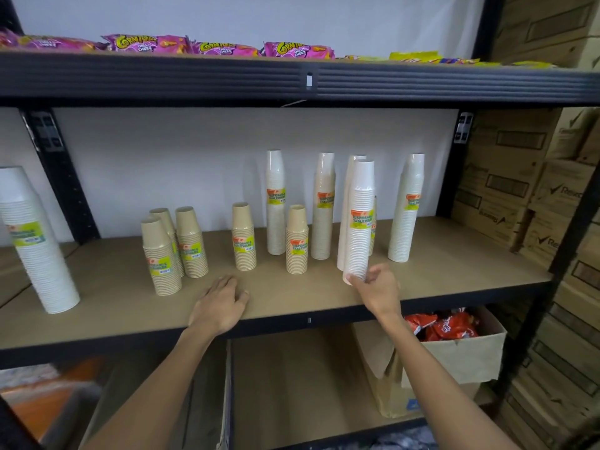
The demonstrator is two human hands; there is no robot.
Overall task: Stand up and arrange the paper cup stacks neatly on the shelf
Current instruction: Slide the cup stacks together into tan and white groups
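Behind white stack (pixel 358 228), half-hidden second stack (pixel 347 190)

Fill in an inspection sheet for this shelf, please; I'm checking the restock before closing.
Surface: brown shelf board, cups standing on it.
Job's things: short brown cup stacks left and centre, tall cup stacks, mostly white, towards the right; all upright, unevenly spaced.
Clutter: nothing seen.
Hands: right hand grips the base of the front white stack; left hand rests flat on the board.
Cables: thin wire, possibly, under the upper beam.
Surroundings: pink Cornitos packets above; cardboard cartons right; box of red packets below.
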